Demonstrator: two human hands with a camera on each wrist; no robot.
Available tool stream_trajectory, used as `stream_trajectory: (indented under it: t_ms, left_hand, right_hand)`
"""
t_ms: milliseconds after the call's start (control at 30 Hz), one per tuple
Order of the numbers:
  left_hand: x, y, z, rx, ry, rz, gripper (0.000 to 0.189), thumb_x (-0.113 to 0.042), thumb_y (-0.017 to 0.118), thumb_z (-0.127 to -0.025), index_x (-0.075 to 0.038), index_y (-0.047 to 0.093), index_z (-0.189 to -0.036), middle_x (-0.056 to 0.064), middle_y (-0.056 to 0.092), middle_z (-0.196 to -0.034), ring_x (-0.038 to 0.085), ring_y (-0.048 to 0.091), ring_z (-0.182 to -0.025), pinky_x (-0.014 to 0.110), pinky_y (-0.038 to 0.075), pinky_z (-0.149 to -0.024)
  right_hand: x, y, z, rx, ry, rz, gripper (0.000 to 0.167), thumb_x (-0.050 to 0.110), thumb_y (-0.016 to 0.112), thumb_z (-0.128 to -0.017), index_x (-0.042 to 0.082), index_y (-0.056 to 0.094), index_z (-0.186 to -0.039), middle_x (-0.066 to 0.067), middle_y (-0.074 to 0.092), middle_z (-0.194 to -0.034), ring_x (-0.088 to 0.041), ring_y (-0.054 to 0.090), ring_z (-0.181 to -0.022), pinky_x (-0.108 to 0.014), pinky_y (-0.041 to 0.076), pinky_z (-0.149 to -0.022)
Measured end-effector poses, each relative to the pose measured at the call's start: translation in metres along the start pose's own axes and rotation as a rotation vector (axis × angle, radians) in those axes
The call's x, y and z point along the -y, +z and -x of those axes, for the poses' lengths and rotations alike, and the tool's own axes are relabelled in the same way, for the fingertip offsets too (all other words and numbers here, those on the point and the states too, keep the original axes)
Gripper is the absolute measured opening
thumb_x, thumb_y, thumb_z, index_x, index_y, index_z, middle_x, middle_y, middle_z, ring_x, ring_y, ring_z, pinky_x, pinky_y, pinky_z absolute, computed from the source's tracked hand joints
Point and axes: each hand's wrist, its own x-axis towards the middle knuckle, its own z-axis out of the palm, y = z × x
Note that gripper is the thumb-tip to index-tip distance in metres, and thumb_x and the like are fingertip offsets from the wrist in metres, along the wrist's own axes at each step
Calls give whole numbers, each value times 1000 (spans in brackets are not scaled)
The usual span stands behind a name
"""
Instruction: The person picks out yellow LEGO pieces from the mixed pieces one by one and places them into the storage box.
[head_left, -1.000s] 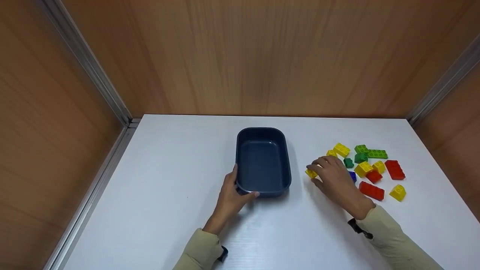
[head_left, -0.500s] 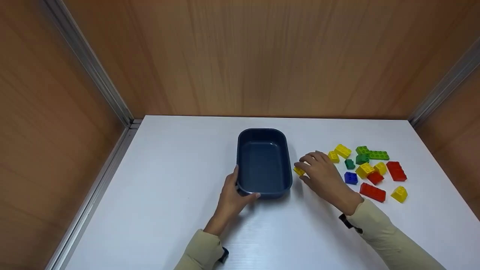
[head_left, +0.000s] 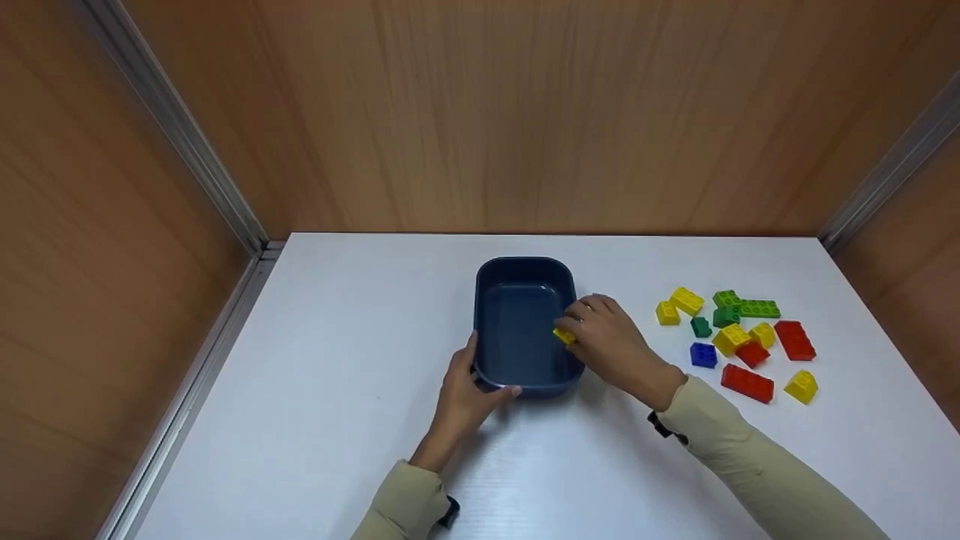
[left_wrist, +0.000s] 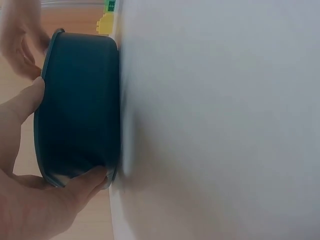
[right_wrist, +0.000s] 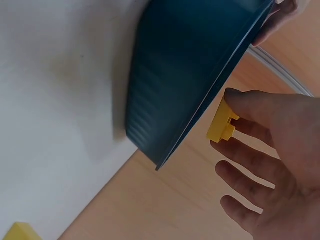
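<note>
A dark blue rectangular tub (head_left: 525, 375) stands on the white table, its inside bare in the head view. My left hand (head_left: 463, 401) grips its near left corner, thumb along the near side and fingers on the left wall. Between thumb and fingertips my right hand (head_left: 611, 341) pinches a yellow toy brick (head_left: 564, 336), over the tub's right rim. In the right wrist view the yellow brick (right_wrist: 221, 122) shows its studs toward the palm, and the other fingers are spread. The left wrist view shows the tub's wall (left_wrist: 82, 105) with the left thumb and fingers at its edges.
Right of the tub lie several loose toy bricks: a blue brick (head_left: 703, 355), a long red brick (head_left: 748, 383), another red brick (head_left: 795, 340), a light green brick (head_left: 759, 308) and a yellow brick (head_left: 802, 387). A wooden panel (head_left: 525, 120) rises behind the table (head_left: 315, 345).
My right hand has carried the yellow brick leftward from beside the pile to above the tub's right rim, uncovering the blue brick. The left hand and tub have stayed in place.
</note>
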Motion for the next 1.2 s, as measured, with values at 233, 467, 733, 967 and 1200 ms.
stream_trajectory:
  t_ms: [233,467,733,967,1200]
  left_hand:
    - [-1,0,0,-18,-32,3,111,-23,93,-83,-5,23,-168,23,41,-161,41,42,-149,53,41,-120]
    - [-1,2,0,-49,9,-17,111,-19,95,-80,1,27,-165,27,48,-146,46,51,-139,52,51,-111]
    - [-3,2,-1,-66,-21,-46,110,-20,95,-79,-3,30,-166,24,50,-136,42,55,-132,52,52,-108]
    - [-4,2,-2,-66,-19,-29,111,-20,96,-78,-2,30,-166,23,51,-133,41,56,-130,51,52,-107]
    - [-4,1,-3,-45,-29,-24,113,-20,95,-79,-2,27,-167,22,51,-128,41,56,-130,50,52,-109]
  right_hand:
    - [7,4,-13,14,-55,-12,28,14,85,-92,9,78,-118,-9,72,-117,-31,62,-117,-51,49,-113]
    - [14,5,-25,45,-103,-5,28,15,86,-90,8,79,-116,-11,73,-115,-31,65,-113,-50,54,-106]
    - [20,3,-42,171,-98,-60,26,14,83,-92,5,79,-117,-12,74,-114,-30,66,-106,-48,58,-97]
    - [22,2,-56,252,-112,-76,25,13,82,-94,3,79,-117,-13,74,-112,-30,66,-102,-48,58,-98]
    - [26,4,-69,333,-119,-86,23,12,80,-95,5,80,-117,-12,75,-113,-30,68,-104,-50,57,-102]
